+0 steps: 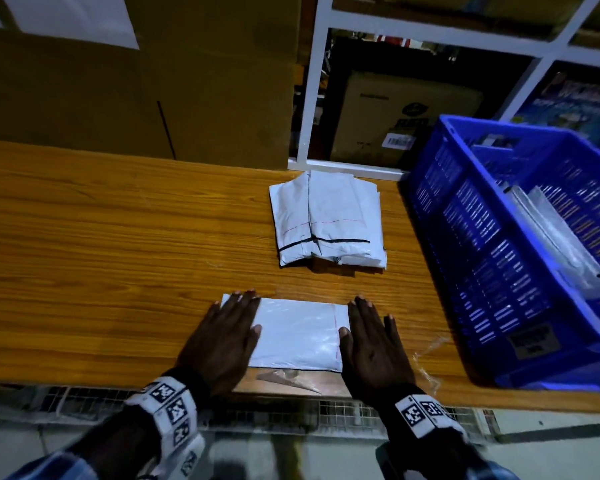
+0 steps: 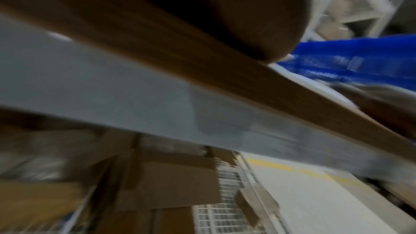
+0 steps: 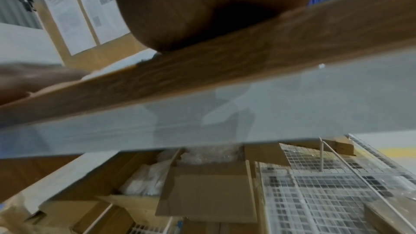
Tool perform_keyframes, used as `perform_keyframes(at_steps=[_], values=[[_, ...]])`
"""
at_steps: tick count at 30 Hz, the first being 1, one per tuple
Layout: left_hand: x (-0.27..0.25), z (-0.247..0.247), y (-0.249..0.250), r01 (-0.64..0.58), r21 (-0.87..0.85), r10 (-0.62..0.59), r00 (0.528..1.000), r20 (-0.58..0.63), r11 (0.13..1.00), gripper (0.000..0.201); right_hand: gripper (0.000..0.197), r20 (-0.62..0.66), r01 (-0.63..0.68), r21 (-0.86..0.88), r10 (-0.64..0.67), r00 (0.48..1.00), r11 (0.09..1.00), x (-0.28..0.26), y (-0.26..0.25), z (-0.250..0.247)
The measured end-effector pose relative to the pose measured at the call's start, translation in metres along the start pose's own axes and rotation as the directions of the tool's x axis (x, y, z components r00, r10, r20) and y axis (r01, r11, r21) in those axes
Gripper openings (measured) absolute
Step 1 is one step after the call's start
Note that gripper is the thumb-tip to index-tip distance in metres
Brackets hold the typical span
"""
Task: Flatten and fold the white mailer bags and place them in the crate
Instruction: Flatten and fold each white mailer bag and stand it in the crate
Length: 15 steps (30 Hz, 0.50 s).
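1. On the near edge of the counter lies one white mailer, already a small flat rectangle. It looks folded at least once, though the layers cannot be counted from the head view.
2. The left hand lies palm down on the mailer's left end, fingers straight and together. Its grip is flat and wide; it presses and holds nothing.
3. The right hand lies palm down at the mailer's right end, partly on the bag and partly on the counter beside it, thumb on the bag. Its grip is also flat and wide, with nothing held.
4. My reading of the step: the flattening press on this bag, pushing air out and setting the crease. It may need another fold, or it may be ready to lift; I cannot tell which.
5. Farther back on the counter, well apart from the hands, sits a pile of mailers, rumpled and loosely stacked. These look like the ones left to do. How many are in it cannot be told.
6. The blue crate stands on the counter to the right, near both the pile and the right hand. Pale flat bags lean inside it, so some of the job seems done.
7. So the task seems partway through: some bags crated, one under the palms, a pile waiting.
8. The wrist views are blurred; each shows only a palm on the counter's edge.
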<state>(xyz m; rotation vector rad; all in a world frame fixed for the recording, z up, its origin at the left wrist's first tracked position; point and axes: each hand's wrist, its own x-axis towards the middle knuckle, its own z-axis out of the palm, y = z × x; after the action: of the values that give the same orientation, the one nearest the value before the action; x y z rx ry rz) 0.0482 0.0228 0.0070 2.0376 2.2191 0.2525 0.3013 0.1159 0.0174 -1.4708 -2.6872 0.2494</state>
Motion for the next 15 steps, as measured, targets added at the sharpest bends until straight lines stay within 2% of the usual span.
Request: perform_keyframes(at_steps=[2, 4, 6, 9, 12, 15], values=[[-0.002, -0.001, -0.009, 0.028, -0.002, -0.028, 1.0, 0.012, 1.0, 0.076, 0.076, -0.011, 0.012, 0.002, -0.012, 1.0, 1.0, 0.003, -0.006, -0.006], [0.002, -0.006, 0.004, 0.024, 0.018, -0.025, 0.999, 0.021, 1.0, 0.073, 0.067, -0.098, 0.066, -0.011, -0.067, 0.993, 0.998, 0.009, -0.022, -0.013], [0.01, -0.006, 0.024, -0.024, 0.005, 0.024, 0.999, -0.043, 1.0, 0.067, 0.06, -0.131, 0.129, 0.026, -0.125, 0.984, 0.991, 0.017, -0.041, -0.015], [0.016, 0.0, 0.047, -0.101, 0.013, 0.102, 0.994, -0.047, 0.995, 0.056, 0.061, -0.033, 0.195, 0.028, -0.194, 0.981, 0.981, 0.018, -0.058, 0.003], [0.016, 0.009, 0.048, -0.109, 0.045, 0.11, 0.994, -0.016, 0.993, 0.056, 0.054, -0.025, 0.202, -0.005, -0.202, 0.979, 0.979, 0.017, -0.056, 0.014], [0.017, 0.011, 0.046, -0.101, 0.061, 0.103, 0.994, -0.024, 0.993, 0.056, 0.057, -0.024, 0.192, -0.002, -0.192, 0.981, 0.981, 0.017, -0.055, 0.014]])
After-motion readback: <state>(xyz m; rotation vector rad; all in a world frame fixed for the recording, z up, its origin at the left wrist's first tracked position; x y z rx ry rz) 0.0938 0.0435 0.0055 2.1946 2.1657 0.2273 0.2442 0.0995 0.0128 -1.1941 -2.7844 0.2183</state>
